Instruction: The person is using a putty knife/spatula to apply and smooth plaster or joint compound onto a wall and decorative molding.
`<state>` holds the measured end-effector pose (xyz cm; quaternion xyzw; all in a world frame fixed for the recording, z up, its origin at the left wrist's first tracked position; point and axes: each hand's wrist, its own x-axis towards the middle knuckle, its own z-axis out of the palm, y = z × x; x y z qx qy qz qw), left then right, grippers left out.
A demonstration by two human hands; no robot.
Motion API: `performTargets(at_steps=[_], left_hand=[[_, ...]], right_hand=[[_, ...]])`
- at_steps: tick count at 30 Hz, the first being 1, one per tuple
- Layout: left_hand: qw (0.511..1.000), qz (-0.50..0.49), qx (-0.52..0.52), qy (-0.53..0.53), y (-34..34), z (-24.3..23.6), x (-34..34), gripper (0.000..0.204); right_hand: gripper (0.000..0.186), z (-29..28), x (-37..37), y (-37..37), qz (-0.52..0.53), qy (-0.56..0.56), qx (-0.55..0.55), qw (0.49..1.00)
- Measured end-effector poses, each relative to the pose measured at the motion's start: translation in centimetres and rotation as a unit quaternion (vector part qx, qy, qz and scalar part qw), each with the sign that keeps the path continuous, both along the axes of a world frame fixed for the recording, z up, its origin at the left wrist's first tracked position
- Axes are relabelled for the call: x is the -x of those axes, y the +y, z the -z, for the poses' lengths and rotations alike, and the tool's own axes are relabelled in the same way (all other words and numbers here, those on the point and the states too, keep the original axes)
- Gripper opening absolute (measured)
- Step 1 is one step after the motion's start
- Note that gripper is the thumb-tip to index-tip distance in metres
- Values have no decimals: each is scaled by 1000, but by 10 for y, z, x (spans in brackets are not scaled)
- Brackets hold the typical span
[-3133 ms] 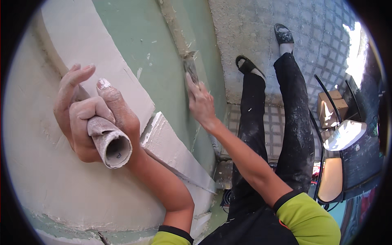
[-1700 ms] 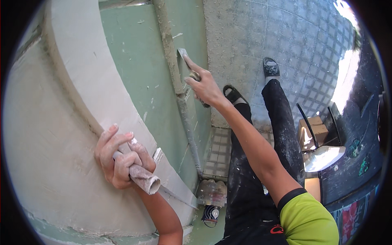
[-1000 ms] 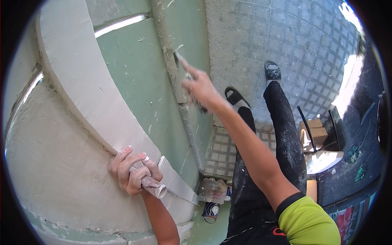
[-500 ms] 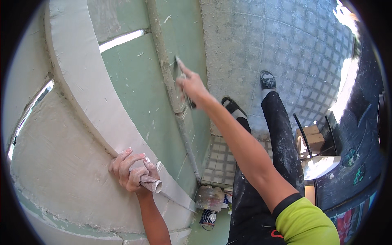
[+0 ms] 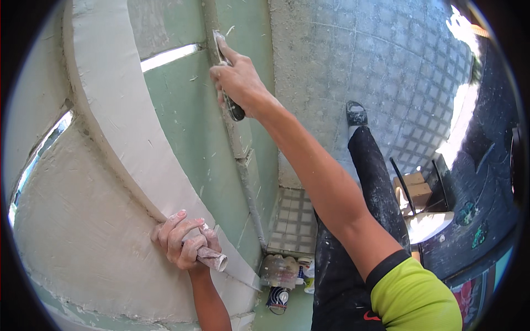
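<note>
My right hand (image 5: 238, 83) is closed round a slim bladed tool (image 5: 236, 111) with a black handle end; whether it is a utility knife or a scraper I cannot tell. Its metal tip points away from me, over a raised grey, plaster-coated strip (image 5: 234, 138) on the green board (image 5: 182, 116). My left hand (image 5: 185, 243), dusted white, is curled round a thin, whitish, plaster-smeared tube (image 5: 214, 259) whose hollow end faces me. That hand rests by the edge of a long white band (image 5: 116, 94) on the wall.
Bright gaps show between boards. A large plastic bottle (image 5: 277, 270) and a dark can (image 5: 277, 298) stand low near the wall. My legs (image 5: 378, 171) are over a dusty tiled floor (image 5: 326, 71). Cardboard boxes (image 5: 417, 190) sit by a chair (image 5: 430, 225) at right.
My right hand has moved away from me and slightly left along the grey strip, with the tool. My left hand has shifted slightly right and nearer me, still gripping the tube.
</note>
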<state>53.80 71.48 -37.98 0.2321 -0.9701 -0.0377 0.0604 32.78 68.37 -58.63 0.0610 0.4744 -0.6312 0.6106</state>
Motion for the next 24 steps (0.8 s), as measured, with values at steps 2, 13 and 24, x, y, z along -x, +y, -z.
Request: performTargets(at_steps=[2,13,24], left_hand=[[1000,0,-6,1,0,-2,0,27],[1000,-17,2,-27,3,-5,2,28],[999,-19,-1,-34,3,-6,4,29]], right_hand=[[79,-2,-1,6,2,-21,-1,1000],[77,15,15,14,-41,-90,22,995],[77,51,25,-3,-48,-115,18,992]])
